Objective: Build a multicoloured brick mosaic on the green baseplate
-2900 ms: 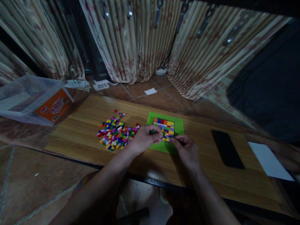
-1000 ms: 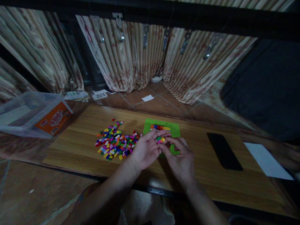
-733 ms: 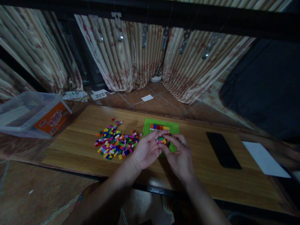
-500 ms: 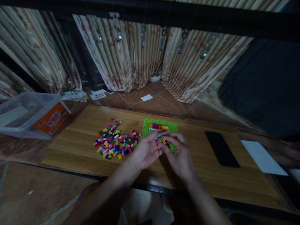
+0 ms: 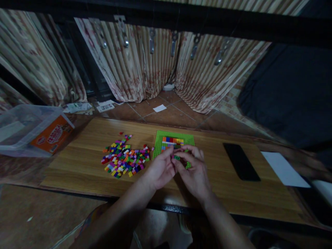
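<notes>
My left hand (image 5: 162, 170) is turned palm up with its fingers curled, close against my right hand. Between the fingertips of both hands is a small green toy brick (image 5: 177, 157), with a bit of pink or purple at its left side. My right hand (image 5: 194, 169) pinches the green brick between thumb and fingers. Just beyond the hands lies a green studded baseplate (image 5: 175, 134), partly covered by them. Rows of coloured bricks (image 5: 172, 140) sit on it. To the left, a loose pile of mixed toy bricks (image 5: 127, 157) is spread on the wooden table (image 5: 80, 166).
A black phone-like slab (image 5: 241, 162) and a white sheet (image 5: 284, 169) lie on the right. Another person's blurred arm (image 5: 303, 160) reaches in at the right edge. A clear plastic box (image 5: 31, 128) with an orange label stands at the left. Striped curtains hang behind.
The yellow brick seen at my right fingertips is out of sight; the green brick now shows there. Both hands stay together. The whole view has shifted slightly.
</notes>
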Available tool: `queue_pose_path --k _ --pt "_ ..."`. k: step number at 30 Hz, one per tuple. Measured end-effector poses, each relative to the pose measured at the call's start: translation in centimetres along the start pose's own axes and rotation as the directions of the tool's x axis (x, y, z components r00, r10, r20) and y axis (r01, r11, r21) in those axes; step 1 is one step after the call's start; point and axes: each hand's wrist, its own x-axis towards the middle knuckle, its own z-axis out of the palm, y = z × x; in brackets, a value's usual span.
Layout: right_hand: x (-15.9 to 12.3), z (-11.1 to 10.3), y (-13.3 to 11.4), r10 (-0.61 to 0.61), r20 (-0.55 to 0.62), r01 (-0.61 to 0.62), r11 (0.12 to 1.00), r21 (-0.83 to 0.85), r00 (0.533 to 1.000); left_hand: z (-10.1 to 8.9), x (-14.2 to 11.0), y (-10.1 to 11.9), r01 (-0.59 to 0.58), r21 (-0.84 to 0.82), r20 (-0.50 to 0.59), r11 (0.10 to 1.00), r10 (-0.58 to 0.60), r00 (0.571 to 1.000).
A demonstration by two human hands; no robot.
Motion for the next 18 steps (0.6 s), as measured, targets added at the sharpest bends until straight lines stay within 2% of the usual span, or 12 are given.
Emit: queue_pose_path --k 3,5,9,11,13,15,18 --pt "-0.1 -0.4 0.2 0.048 -0.010 -0.046 0.991 0.126 0.999 -0.1 -0.1 -0.2 0.041 0.098 -0.067 0.994 -0.035 0.997" --pt "-0.1 -1.0 1.0 0.132 -0.024 -0.125 0.973 0.192 0.991 -0.2 -0.2 -0.1 0.049 0.274 -0.112 0.960 -0.019 0.994" --pt "0.0 -2.2 3.5 0.309 -0.070 -0.277 0.916 0.289 0.949 -0.3 -0.3 0.9 -0.046 0.628 -0.174 0.777 0.198 0.965" --pt "0.0 -2.6 4.1 0.284 -0.025 -0.267 0.925 0.271 0.958 -0.3 -0.4 1.3 -0.112 0.721 -0.122 0.684 0.284 0.951" --pt "0.0 -2.8 4.0 0.203 0.061 -0.212 0.951 0.227 0.977 -0.4 -0.4 1.4 -0.179 0.783 -0.017 0.596 0.309 0.951" --pt "0.0 -2.8 3.2 0.133 0.160 -0.164 0.965 0.203 0.978 -0.6 -0.3 1.2 -0.226 0.835 0.083 0.501 0.292 0.953" --pt "-0.2 -2.6 2.2 0.082 0.269 -0.140 0.969 0.204 0.960 -1.0 -0.1 0.8 -0.243 0.889 0.154 0.388 0.246 0.957"
